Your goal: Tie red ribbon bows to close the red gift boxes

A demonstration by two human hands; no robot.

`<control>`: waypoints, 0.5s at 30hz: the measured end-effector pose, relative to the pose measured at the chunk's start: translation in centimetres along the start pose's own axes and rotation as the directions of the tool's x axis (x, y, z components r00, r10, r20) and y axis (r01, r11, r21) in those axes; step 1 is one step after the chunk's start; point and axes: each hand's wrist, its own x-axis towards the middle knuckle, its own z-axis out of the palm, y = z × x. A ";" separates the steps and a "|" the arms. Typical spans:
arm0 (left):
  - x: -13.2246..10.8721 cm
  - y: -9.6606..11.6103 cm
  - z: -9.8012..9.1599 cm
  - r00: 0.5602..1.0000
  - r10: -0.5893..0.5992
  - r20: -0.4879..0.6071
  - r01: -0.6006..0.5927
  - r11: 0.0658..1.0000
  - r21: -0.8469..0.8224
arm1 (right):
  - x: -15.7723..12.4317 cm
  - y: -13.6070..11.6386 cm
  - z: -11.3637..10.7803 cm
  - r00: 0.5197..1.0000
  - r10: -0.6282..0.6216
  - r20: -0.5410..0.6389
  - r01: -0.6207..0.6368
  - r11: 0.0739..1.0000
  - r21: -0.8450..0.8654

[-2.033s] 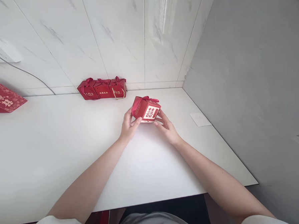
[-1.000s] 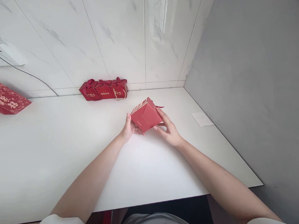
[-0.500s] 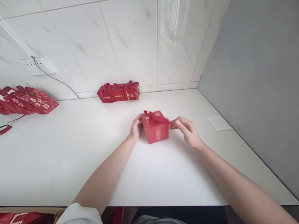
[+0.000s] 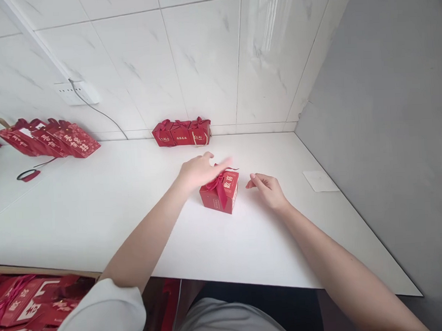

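A small red gift box (image 4: 219, 192) with a red ribbon bow and gold lettering stands upright on the white table (image 4: 97, 216), near its middle. My left hand (image 4: 197, 169) reaches over the box's back top edge. Its fingers are stretched out and slightly blurred, just touching the bow. My right hand (image 4: 268, 188) rests on the table a short way to the right of the box. It is apart from the box, with fingers loosely bent and nothing in them.
Three closed red boxes (image 4: 181, 132) stand in a row against the tiled back wall. Flat red boxes (image 4: 49, 139) lean at the far left, beside a red ribbon loop (image 4: 28, 174). A white slip (image 4: 320, 180) lies by the grey right wall. More red boxes (image 4: 21, 309) sit below the table's edge.
Both hands turned the box over, set it upright on the table and let go. The right hand drew away to the right; the left moved over the top. The view shifted left.
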 end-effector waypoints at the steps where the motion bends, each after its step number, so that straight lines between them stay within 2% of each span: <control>1: -0.4 1.0 0.4 0.999 0.033 0.021 -0.036 0.988 0.150 | 0.0 0.0 -0.3 1.000 -0.014 0.012 0.015 0.999 -0.052; 3: -0.9 2.3 0.9 0.990 0.097 0.106 -0.125 0.946 0.300 | -0.1 -0.3 -0.9 0.997 -0.056 0.050 0.063 0.986 -0.156; 5: -0.6 2.4 0.3 0.955 0.128 0.268 -0.196 0.950 0.245 | -0.1 -0.7 -1.5 0.989 -0.108 0.096 0.129 0.963 -0.239; 7: 0.1 1.7 -1.2 0.872 0.218 0.437 -0.266 0.963 0.051 | -0.2 -1.1 -1.8 0.979 -0.155 0.131 0.188 0.936 -0.296; 9: 0.7 0.8 -3.0 0.777 0.366 0.512 -0.347 0.928 -0.136 | -0.2 -1.2 -2.0 0.972 -0.184 0.146 0.224 0.914 -0.338; 10: 0.8 0.4 -3.6 0.746 0.395 0.536 -0.357 0.917 -0.179 | -0.2 -1.2 -2.0 0.970 -0.192 0.149 0.234 0.905 -0.356; 11: 0.8 0.1 -4.0 0.744 0.399 0.536 -0.350 0.916 -0.197 | -0.2 -1.2 -2.0 0.969 -0.197 0.150 0.239 0.897 -0.371; 12: 0.6 0.0 -3.9 0.767 0.378 0.519 -0.327 0.926 -0.190 | -0.2 -1.2 -2.0 0.969 -0.197 0.151 0.241 0.891 -0.384; 15: -0.4 -0.2 -2.3 0.877 0.272 0.397 -0.245 0.962 -0.118 | -0.2 -1.1 -2.0 0.968 -0.189 0.163 0.241 0.879 -0.411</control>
